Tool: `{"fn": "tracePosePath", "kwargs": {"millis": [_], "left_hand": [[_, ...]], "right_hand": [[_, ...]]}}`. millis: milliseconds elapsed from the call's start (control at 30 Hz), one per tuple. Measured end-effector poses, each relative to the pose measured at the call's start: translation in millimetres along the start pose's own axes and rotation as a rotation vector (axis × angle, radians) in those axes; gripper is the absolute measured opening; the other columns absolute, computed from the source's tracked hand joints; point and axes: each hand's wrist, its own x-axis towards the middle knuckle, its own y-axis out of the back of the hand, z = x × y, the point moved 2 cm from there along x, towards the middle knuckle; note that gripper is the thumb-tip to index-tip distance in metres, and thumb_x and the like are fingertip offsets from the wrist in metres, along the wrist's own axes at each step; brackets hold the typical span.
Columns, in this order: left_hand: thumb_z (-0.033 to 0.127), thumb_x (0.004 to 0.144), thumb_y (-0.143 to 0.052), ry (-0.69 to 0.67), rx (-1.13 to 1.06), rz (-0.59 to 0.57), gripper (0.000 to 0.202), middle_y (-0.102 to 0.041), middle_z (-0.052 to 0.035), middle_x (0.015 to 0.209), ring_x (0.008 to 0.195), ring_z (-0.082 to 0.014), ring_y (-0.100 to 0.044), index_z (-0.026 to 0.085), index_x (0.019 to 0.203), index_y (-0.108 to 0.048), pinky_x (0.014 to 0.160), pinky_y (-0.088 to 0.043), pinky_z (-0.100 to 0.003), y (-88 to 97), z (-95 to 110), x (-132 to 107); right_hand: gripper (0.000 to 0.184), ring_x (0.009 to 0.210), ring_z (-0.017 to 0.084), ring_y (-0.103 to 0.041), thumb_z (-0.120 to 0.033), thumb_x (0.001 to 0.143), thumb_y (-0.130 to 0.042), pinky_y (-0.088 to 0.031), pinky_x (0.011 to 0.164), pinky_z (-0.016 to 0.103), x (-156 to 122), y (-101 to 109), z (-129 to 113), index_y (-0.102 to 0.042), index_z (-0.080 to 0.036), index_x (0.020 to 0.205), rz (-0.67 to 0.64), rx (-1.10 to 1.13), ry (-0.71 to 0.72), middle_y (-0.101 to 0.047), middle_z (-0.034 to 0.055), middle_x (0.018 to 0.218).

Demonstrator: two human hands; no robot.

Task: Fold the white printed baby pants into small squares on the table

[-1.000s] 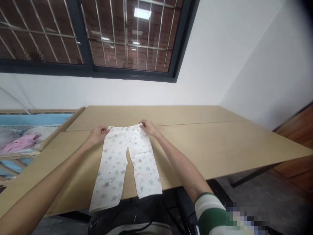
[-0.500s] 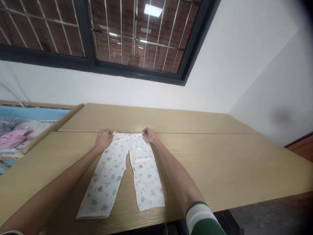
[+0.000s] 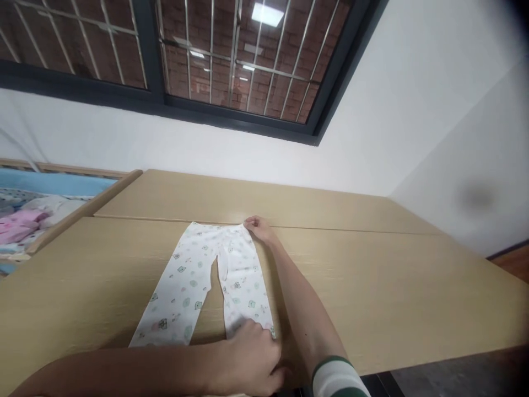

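Note:
A pair of small white baby trousers (image 3: 198,275) with green and pink prints lies flat on the light wooden table (image 3: 372,275), waistband away from me. My right hand (image 3: 257,227) pinches the right corner of the waistband. My left hand (image 3: 250,358) reaches across near the table's front edge, its fingers closed on the hem of the right trouser leg.
A wooden crib (image 3: 70,212) with blue lining and pink clothes (image 3: 19,226) stands at the left of the table. A white wall and a barred window (image 3: 185,60) lie beyond. The floor shows at the lower right.
My left hand has let go of the waistband's left corner and moved down to the hem of the right leg. The right hand stays on the waistband.

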Motion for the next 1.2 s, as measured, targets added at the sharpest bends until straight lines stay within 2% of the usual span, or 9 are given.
{"fn": "tracePosePath", "kwargs": {"millis": [133, 300, 533, 600, 700, 833, 967, 1067, 1200], "left_hand": [[0.053, 0.091, -0.05, 0.121, 0.043, -0.04, 0.043, -0.077, -0.0176, 0.087, 0.077, -0.0369, -0.074, 0.019, 0.094, -0.077, 0.061, -0.053, -0.046, 8.0, -5.3, 3.3], [0.044, 0.083, -0.058, 0.112, 0.011, -0.036, 0.034, -0.075, -0.0212, 0.081, 0.072, -0.038, -0.073, 0.017, 0.088, -0.078, 0.057, -0.05, -0.046, 17.0, -5.4, -1.3], [0.041, 0.081, -0.059, 0.139, 0.009, -0.104, 0.031, -0.074, -0.0226, 0.077, 0.072, -0.0396, -0.073, 0.016, 0.079, -0.079, 0.057, -0.047, -0.045, 28.4, -7.1, -2.0], [0.038, 0.081, -0.058, 0.127, -0.018, -0.098, 0.028, -0.074, -0.0211, 0.076, 0.07, -0.0371, -0.073, 0.017, 0.075, -0.077, 0.059, -0.047, -0.044, 33.3, -8.6, -4.6], [0.031, 0.083, -0.056, 0.1, -0.123, -0.05, 0.024, -0.074, -0.0135, 0.072, 0.066, -0.0281, -0.071, 0.02, 0.067, -0.071, 0.062, -0.045, -0.039, 41.7, -10.8, -13.9], [0.03, 0.089, -0.054, 0.186, -0.367, 0.05, 0.028, -0.072, -0.0043, 0.067, 0.063, -0.0174, -0.064, 0.021, 0.067, -0.069, 0.063, -0.043, -0.03, 55.5, -14.9, -40.5], [0.041, 0.095, -0.051, 0.317, -0.663, 0.123, 0.037, -0.07, -0.0013, 0.066, 0.06, -0.0131, -0.058, 0.021, 0.075, -0.073, 0.058, -0.041, -0.024, 66.1, -21.9, -83.4], [0.053, 0.096, -0.047, 0.43, -0.745, 0.184, 0.046, -0.068, -0.0008, 0.065, 0.059, -0.013, -0.057, 0.022, 0.077, -0.074, 0.057, -0.042, -0.023, 64.9, -30.9, -119.5], [0.067, 0.094, -0.042, 0.596, -0.782, 0.291, 0.056, -0.072, -0.0021, 0.075, 0.065, -0.0153, -0.061, 0.024, 0.074, -0.072, 0.062, -0.047, -0.024, 46.5, -47.6, -164.8]], "right_hand": [[0.026, 0.083, 0.016, -0.065, -0.034, 0.083, -0.067, -0.051, 0.08, 0.028, -0.2, 1.0, 3.7, -0.064, -0.017, 0.102, 0.046, 0.031, 0.033, -0.069, 0.003, 0.085], [0.032, 0.084, 0.017, -0.063, -0.039, 0.086, -0.062, -0.05, 0.081, 0.029, -2.4, -4.1, 7.5, -0.062, -0.016, 0.108, 0.116, 0.017, 0.07, -0.068, 0.0037, 0.088], [0.032, 0.073, 0.015, -0.058, -0.035, 0.079, -0.071, -0.047, 0.073, 0.028, -3.2, -11.8, 8.3, -0.065, -0.017, 0.104, 0.022, -0.05, 0.109, -0.06, -0.0039, 0.072], [0.034, 0.071, 0.014, -0.058, -0.033, 0.078, -0.072, -0.046, 0.072, 0.027, -4.6, -8.3, 6.9, -0.065, -0.017, 0.108, -0.031, -0.047, 0.12, -0.06, -0.0052, 0.071], [0.036, 0.066, 0.013, -0.056, -0.026, 0.076, -0.074, -0.046, 0.068, 0.025, -5.7, -3.8, 1.9, -0.064, -0.017, 0.109, -0.107, -0.028, 0.116, -0.058, -0.0067, 0.068], [0.039, 0.062, 0.013, -0.057, -0.023, 0.079, -0.071, -0.047, 0.063, 0.025, -4.4, -7.3, -17.0, -0.061, -0.015, 0.115, -0.139, 0.009, 0.087, -0.057, -0.0063, 0.067], [0.039, 0.064, 0.013, -0.06, -0.028, 0.083, -0.07, -0.048, 0.062, 0.024, -6.4, -23.2, -55.0, -0.059, -0.016, 0.118, -0.105, 0.077, 0.092, -0.06, -0.0034, 0.071], [0.038, 0.064, 0.013, -0.059, -0.031, 0.081, -0.073, -0.048, 0.062, 0.024, -8.4, -45.1, -86.8, -0.061, -0.016, 0.114, -0.066, 0.109, 0.121, -0.06, -0.0026, 0.074], [0.032, 0.068, 0.014, -0.06, -0.029, 0.08, -0.072, -0.048, 0.066, 0.026, -2.7, -92.1, -115.5, -0.062, -0.017, 0.108, -0.05, 0.012, 0.15, -0.062, -0.0024, 0.075]]}}
